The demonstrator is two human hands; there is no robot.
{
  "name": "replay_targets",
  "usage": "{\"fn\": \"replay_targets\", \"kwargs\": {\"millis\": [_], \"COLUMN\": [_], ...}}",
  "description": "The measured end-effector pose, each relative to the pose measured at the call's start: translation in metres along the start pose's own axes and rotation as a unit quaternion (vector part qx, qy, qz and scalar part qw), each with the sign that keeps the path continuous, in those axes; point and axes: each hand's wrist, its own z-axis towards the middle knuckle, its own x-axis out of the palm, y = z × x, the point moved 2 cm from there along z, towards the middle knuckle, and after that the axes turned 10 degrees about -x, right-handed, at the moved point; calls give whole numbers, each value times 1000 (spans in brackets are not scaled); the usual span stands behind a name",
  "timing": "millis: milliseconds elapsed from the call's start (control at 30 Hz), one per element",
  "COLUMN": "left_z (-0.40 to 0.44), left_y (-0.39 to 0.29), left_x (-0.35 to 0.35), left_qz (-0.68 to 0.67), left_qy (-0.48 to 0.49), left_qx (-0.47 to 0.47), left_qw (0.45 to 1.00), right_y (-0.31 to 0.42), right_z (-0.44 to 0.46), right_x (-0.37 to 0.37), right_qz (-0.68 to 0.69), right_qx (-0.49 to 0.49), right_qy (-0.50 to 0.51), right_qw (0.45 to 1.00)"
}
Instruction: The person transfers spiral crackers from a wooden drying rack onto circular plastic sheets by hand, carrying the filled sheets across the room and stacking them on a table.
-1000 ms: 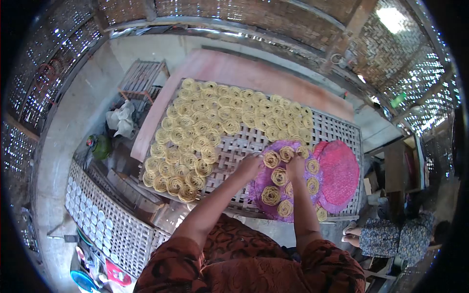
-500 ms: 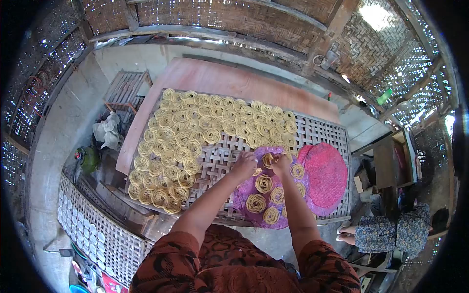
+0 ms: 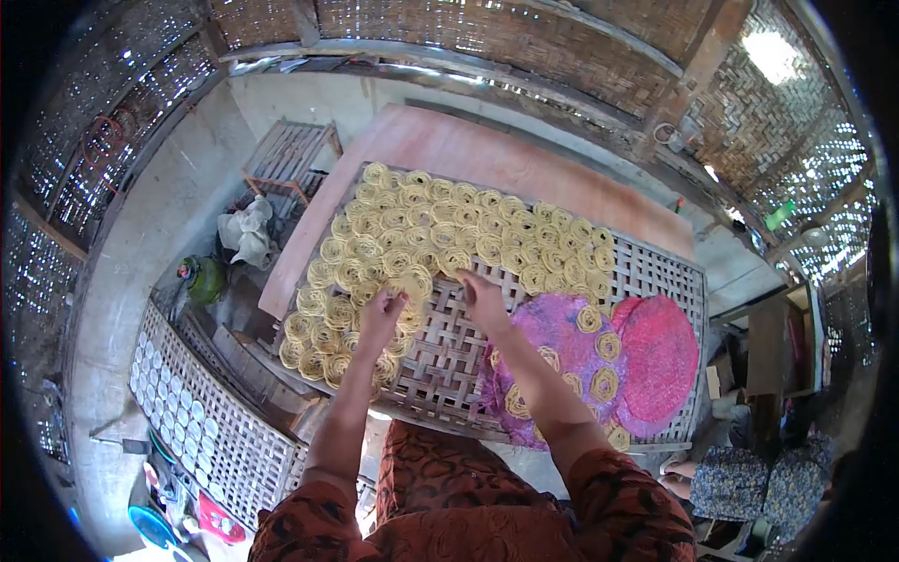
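Observation:
My left hand (image 3: 382,311) is closed over the lower middle of the rows, its fingers pinched at a slightly blurred noodle nest (image 3: 410,279). To its right, my right hand (image 3: 481,298) has its fingers drawn together by the edge of another yellow noodle nest (image 3: 455,261); whether it grips anything is hidden. Rows of noodle nests (image 3: 412,195) cover the left and far parts of a woven bamboo rack (image 3: 449,356). On the right of the rack, several nests lie on a round purple mesh sheet (image 3: 548,323), partly beneath my right forearm.
Pink round mesh sheets (image 3: 660,361) lie at the rack's right end. Behind is a wooden board (image 3: 524,169). A second rack (image 3: 243,459) with pale discs stands lower left. A person in patterned clothing (image 3: 749,478) is at lower right, near a wooden cabinet (image 3: 782,347).
Both hands have moved left from the purple sheet to the nests on the rack. Fewer nests show on the sheet's upper left. The head view has shifted, so the scene sits further right.

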Motion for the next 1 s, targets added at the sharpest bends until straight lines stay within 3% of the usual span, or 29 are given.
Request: {"fn": "replay_targets", "kwargs": {"millis": [33,67,133,167,200,267,300,367,400,467,500,533,600,667,767,800,867,900,1000], "left_z": [9,7,-6,-2,2,5,2,-6,-6,-1,-1,-1,-7,-2,-8,-4,13,23,67], "left_y": [6,-5,-37,-31,-24,-15,-12,-4,8,50,57,68,61,63,40,26,5,-2,-13], "left_x": [-8,-12,-14,-7,2,22,28,49,52,64,66,68,61,60,54,56,62,63,73], "left_qz": [85,87,168,95,93,227,225,436,434,386,395,394,298,307,394,394,482,454,446], "left_qy": [-23,-26,-80,-99,-102,-82,-83,102,101,94,1,6,106,120,127,129,81,-19,-1], "left_qx": [11,8,13,93,92,151,149,165,166,279,347,347,97,89,286,289,206,244,169], "left_qw": [996,996,983,986,986,959,959,879,880,874,851,851,944,940,865,863,848,857,879], "right_y": [5,5,3,3,12,30,18,7,7,-16,-19,-22,-19,-11,-14,-18,-22,-24,-23], "right_z": [0,-3,-12,-13,-16,-28,-44,-74,-88,-130,-145,-162,-181,-189,-188,-188,-190,-188,-179], "right_x": [9,16,28,23,8,-37,-50,-82,-98,-117,-125,-131,-134,-125,-116,-115,-116,-117,-119], "right_qz": [30,34,-67,13,14,129,54,-21,-20,-59,-61,-97,-133,-250,-232,-229,-183,-137,-43], "right_qx": [-38,-39,-77,-32,-35,136,152,164,162,188,190,206,226,154,179,206,244,278,314], "right_qy": [62,64,125,81,84,5,11,-6,-28,-16,-16,25,64,56,38,41,41,43,38], "right_qw": [997,997,987,996,996,982,987,986,986,980,980,973,963,954,955,951,951,950,948]}}
